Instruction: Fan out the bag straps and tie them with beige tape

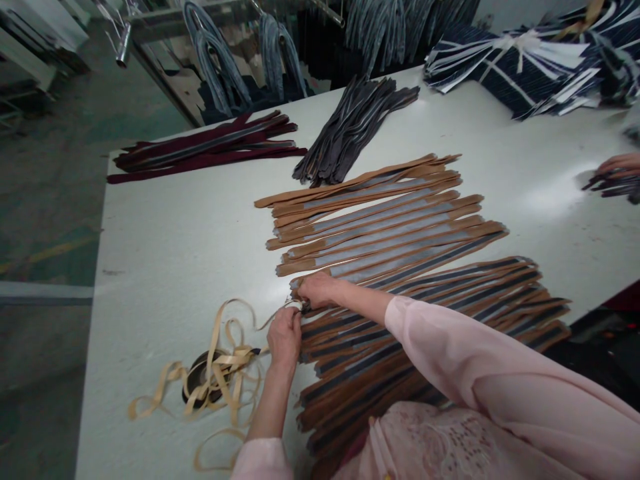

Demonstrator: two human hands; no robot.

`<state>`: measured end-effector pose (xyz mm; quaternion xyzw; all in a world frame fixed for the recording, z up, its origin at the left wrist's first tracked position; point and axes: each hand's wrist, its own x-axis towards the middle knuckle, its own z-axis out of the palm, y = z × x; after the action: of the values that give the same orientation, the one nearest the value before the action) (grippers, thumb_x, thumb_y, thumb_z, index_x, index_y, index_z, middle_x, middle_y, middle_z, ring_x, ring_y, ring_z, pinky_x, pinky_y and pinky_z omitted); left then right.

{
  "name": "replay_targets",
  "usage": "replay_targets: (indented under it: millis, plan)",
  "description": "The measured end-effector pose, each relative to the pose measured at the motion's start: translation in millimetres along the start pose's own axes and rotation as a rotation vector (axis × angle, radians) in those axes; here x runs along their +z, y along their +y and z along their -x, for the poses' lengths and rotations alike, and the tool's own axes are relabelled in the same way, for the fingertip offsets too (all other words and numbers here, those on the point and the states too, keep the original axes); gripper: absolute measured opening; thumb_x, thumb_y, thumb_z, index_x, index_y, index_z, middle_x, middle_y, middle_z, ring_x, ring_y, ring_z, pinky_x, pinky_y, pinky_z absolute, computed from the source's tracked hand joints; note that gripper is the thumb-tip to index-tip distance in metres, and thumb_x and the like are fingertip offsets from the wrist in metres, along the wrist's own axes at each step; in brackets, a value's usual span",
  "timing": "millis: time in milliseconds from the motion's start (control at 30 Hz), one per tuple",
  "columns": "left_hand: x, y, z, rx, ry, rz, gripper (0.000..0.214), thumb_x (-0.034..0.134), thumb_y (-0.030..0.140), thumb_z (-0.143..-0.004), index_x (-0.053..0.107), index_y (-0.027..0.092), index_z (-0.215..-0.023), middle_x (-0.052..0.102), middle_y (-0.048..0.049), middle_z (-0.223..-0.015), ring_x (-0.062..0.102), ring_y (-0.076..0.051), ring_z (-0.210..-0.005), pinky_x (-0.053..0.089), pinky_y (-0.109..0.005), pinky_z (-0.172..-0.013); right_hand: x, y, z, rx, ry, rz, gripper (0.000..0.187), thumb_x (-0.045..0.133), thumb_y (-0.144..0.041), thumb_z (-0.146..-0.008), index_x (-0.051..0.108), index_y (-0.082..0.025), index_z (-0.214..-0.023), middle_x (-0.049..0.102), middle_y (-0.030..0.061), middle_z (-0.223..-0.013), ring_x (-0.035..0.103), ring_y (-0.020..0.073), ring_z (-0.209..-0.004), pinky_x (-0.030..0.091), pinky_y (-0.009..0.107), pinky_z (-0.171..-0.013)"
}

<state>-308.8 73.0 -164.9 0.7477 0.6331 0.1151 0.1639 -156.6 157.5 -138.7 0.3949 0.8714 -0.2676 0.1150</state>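
Observation:
Long brown fabric strips [425, 300] with dark middles lie fanned out in front of me on the white table [170, 253]. My right hand [316, 289] is closed in a pinch at the left ends of these strips. My left hand [284, 333] is closed just below it, fingers gripping the strip ends where a beige tape [220, 373] runs up to them. The tape lies in loose loops to the left, over a dark roll [196, 385]. A second fan of brown strips with grey middles [380, 213] lies further back.
Maroon strips [200, 147] and dark grey strips [350, 127] lie at the far side. Bundles of striped navy fabric [525, 60] sit at the far right. Another person's hand [620, 163] rests on dark strips at the right edge. The table's left edge drops to the floor [45, 220].

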Motion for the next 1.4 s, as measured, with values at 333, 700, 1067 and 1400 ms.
replay_targets:
  millis: [333, 700, 1067, 1400]
  plan:
    - [-1.8, -0.4, -2.2, -0.009, 0.001, 0.009, 0.020, 0.037, 0.025, -0.084, 0.056, 0.021, -0.084, 0.057, -0.0035, -0.080, 0.054, -0.017, -0.078, 0.041, -0.027, -0.070, -5.7, 2.9, -4.3, -0.009, -0.055, -0.038, 0.025, 0.059, -0.021, -0.061, 0.063, -0.022, -0.085, 0.066, 0.0055, -0.086, 0.060, 0.0209, -0.081, 0.044, 0.028, -0.067]
    - [0.3, -1.1, -7.2, 0.009, 0.013, 0.069, 0.020, 0.037, 0.027, -0.083, 0.056, 0.021, -0.082, 0.056, -0.0030, -0.078, 0.053, -0.016, -0.076, 0.040, -0.027, -0.069, -5.2, 11.8, -10.4, -0.004, -0.094, -0.088, 0.023, 0.063, -0.024, -0.060, 0.063, -0.022, -0.083, 0.066, 0.0047, -0.090, 0.060, 0.0202, -0.082, 0.044, 0.026, -0.067]
    - [-2.1, -4.7, -4.8, -0.036, -0.010, 0.038, 0.018, 0.038, 0.026, -0.083, 0.055, 0.019, -0.082, 0.057, -0.0031, -0.079, 0.053, -0.016, -0.076, 0.040, -0.026, -0.069, -8.6, 13.7, -18.7, -0.022, -0.115, -0.107, 0.032, 0.069, -0.023, -0.053, 0.064, -0.020, -0.085, 0.067, 0.0048, -0.086, 0.060, 0.0198, -0.079, 0.043, 0.024, -0.063]
    - [1.0, -7.6, -3.5, -0.019, 0.027, 0.069, 0.017, 0.040, 0.025, -0.082, 0.056, 0.019, -0.081, 0.056, -0.0027, -0.076, 0.052, -0.016, -0.074, 0.039, -0.026, -0.067, -14.3, 1.3, -28.0, -0.096, -0.233, -0.056, 0.032, 0.069, -0.025, -0.055, 0.065, -0.015, -0.085, 0.066, 0.0087, -0.090, 0.060, 0.0196, -0.075, 0.044, 0.025, -0.061]
